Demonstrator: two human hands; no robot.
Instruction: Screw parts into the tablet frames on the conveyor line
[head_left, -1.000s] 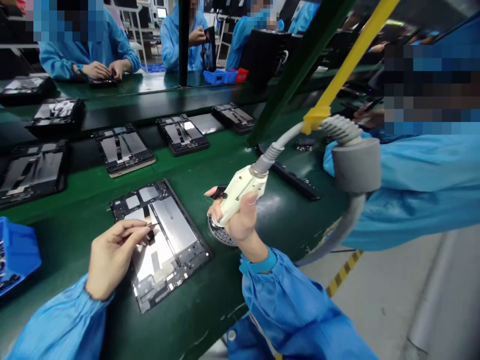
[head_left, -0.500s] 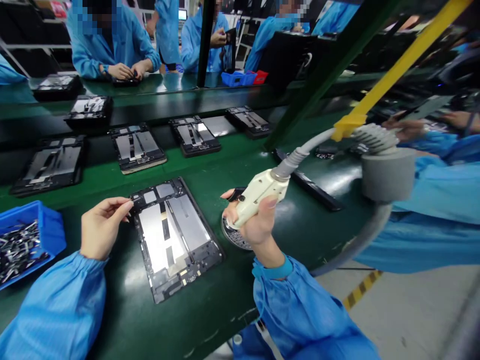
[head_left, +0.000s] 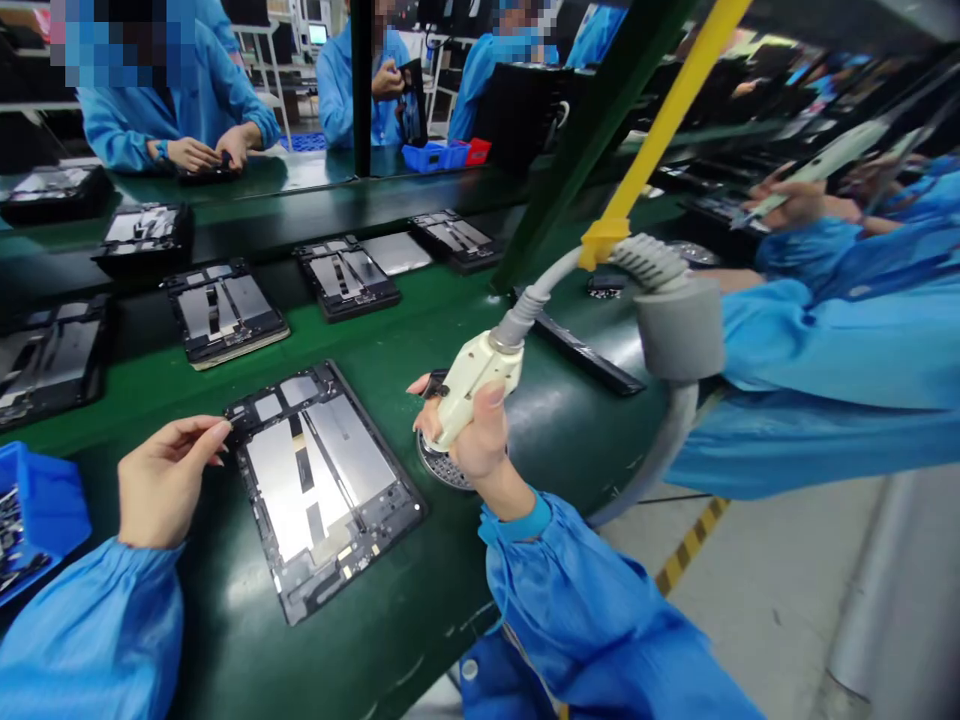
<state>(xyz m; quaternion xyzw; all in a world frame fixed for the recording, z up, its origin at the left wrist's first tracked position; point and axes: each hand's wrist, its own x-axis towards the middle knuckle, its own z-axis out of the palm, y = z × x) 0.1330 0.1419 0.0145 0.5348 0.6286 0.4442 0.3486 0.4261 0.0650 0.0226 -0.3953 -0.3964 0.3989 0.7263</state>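
An opened tablet (head_left: 352, 450) with silver plates and dark ribbon strips lies flat in front of me. At its upper left corner my left hand (head_left: 169, 470) has thumb and fingers pinched together; what lies between them is too small to make out. My right hand (head_left: 480, 435) is wrapped round an off-white electric screwdriver (head_left: 476, 375) with a grey cable at its top. Its lower end is over a round screw tray (head_left: 450, 470) full of small holes, just right of the tablet; hand and tool hide the bit.
Several opened tablets (head_left: 225, 310) stand in a row behind. A blue bin (head_left: 49, 510) of small metal parts sits at the left edge. A yellow strap (head_left: 675, 110) holds the cable's grey weight (head_left: 679, 330). Co-workers in blue sleeves (head_left: 825, 330) sit to the right and across.
The view has turned slightly right, so most things appear shifted to the left. Both hands keep nearly the same place relative to the tablet and the screw tray.
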